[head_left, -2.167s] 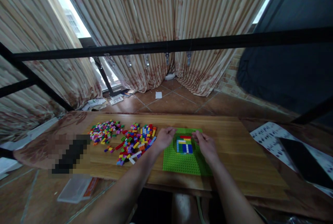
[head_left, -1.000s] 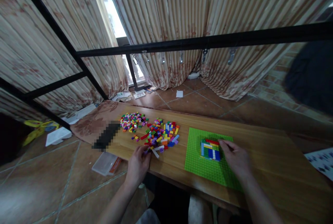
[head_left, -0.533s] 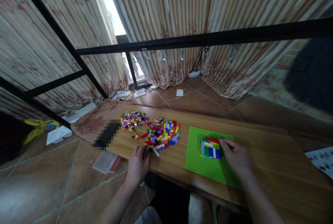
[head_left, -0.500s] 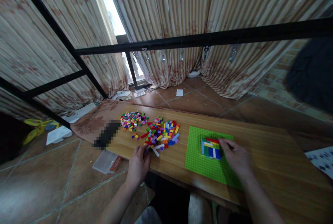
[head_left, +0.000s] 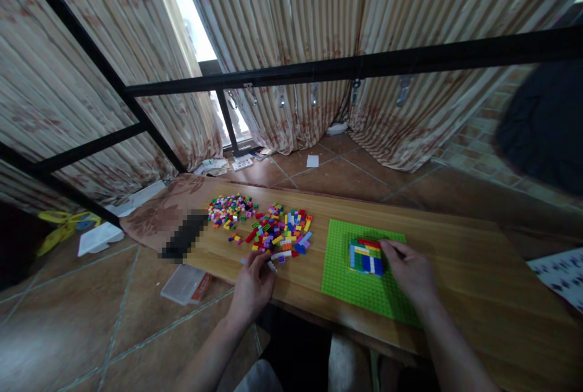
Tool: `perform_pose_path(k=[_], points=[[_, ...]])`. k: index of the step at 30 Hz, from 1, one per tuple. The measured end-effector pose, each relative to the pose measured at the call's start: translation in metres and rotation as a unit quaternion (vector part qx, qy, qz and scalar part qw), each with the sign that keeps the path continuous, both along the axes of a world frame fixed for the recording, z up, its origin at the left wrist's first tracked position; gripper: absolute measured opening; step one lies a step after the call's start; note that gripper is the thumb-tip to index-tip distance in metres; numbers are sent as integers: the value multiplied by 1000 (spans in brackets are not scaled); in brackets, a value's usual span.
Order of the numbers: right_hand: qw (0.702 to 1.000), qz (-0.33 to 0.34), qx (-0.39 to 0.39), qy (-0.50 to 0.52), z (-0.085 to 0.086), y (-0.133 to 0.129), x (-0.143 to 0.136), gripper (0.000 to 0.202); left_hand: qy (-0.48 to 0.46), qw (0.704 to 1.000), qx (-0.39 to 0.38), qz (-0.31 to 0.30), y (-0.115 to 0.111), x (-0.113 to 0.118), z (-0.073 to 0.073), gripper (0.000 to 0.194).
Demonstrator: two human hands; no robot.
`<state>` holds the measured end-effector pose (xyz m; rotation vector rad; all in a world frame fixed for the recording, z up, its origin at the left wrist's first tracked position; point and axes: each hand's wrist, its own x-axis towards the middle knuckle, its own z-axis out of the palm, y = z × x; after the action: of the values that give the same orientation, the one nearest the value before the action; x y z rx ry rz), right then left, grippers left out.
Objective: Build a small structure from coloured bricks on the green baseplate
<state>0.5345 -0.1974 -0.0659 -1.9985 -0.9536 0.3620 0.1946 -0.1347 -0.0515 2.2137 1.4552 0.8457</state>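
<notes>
My left hand [head_left: 252,287] is at the near edge of a pile of loose toy bricks [head_left: 280,231], fingers curled and closed together. Its fingertips partly cover a white brick [head_left: 272,266]; whether they grip it or something smaller is hidden. On the green baseplate [head_left: 339,270] sits a low, flat build of toy bricks [head_left: 367,258] in red, yellow, white, blue and green. My right hand [head_left: 412,273] rests over the baseplate's right side, thumb and fingers pinched against the build's upper right corner by the red bricks [head_left: 370,244].
A second pile of smaller bricks [head_left: 230,207] lies at the far left of the wooden table [head_left: 455,258]. A clear plastic box [head_left: 182,284] is on the floor below. A printed sheet [head_left: 560,273] lies at the right. A black metal frame bar [head_left: 291,76] crosses behind the table.
My left hand has slid right along the pile's near edge and now covers more of the white brick. My right hand stays at the build's corner. The view has shifted slightly.
</notes>
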Motion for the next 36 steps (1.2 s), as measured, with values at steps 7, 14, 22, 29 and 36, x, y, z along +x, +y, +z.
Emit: perform_pose_path(k=[7, 14, 22, 29, 36], points=[[1000, 5, -6, -6, -3, 0, 2, 46, 28, 1000, -7, -9, 3, 4, 0, 23], [1000, 17, -6, -5, 0, -1, 0, 46, 25, 999, 16, -20, 10, 15, -1, 26], [999, 10, -30, 12, 4, -1, -2, 47, 102, 993, 54, -33, 19, 28, 1, 23], [1000, 14, -3, -6, 5, -1, -2, 43, 153, 987, 31, -26, 25, 32, 7, 16], [1000, 15, 4, 12, 7, 0, -4, 43, 116, 991, 59, -16, 28, 31, 8, 12]])
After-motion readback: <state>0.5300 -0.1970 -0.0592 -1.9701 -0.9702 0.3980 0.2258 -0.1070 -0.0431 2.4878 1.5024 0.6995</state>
